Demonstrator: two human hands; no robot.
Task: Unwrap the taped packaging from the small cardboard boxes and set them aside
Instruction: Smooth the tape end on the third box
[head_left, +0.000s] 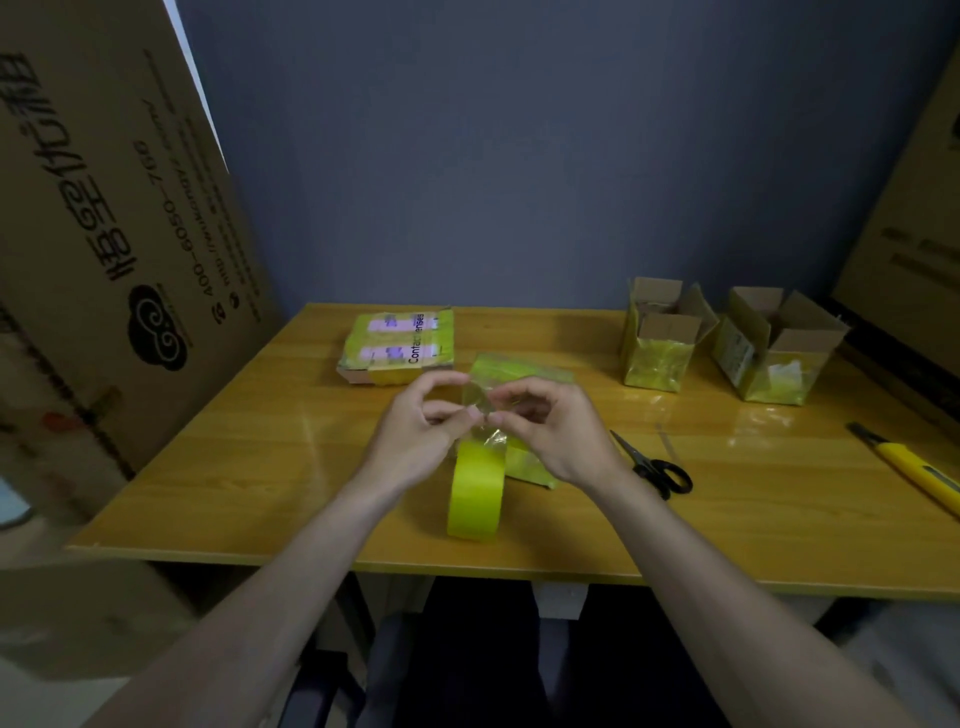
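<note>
Both your hands, left hand (423, 423) and right hand (550, 431), pinch peeled tape (480, 402); two opened boxes (662, 338) done, flat wrapped box (400, 345) untouched

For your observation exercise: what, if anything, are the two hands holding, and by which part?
Both the left hand and right hand pinch a crumpled strip of clear yellowish tape between fingers and thumb, one at each side of it.

Black-handled scissors (655, 465) are laid on the wooden table (249, 467), closed, right of centre. A yellow utility knife (909, 470) is placed near the right edge. Large printed cartons (104, 218) are stood at the left.
</note>
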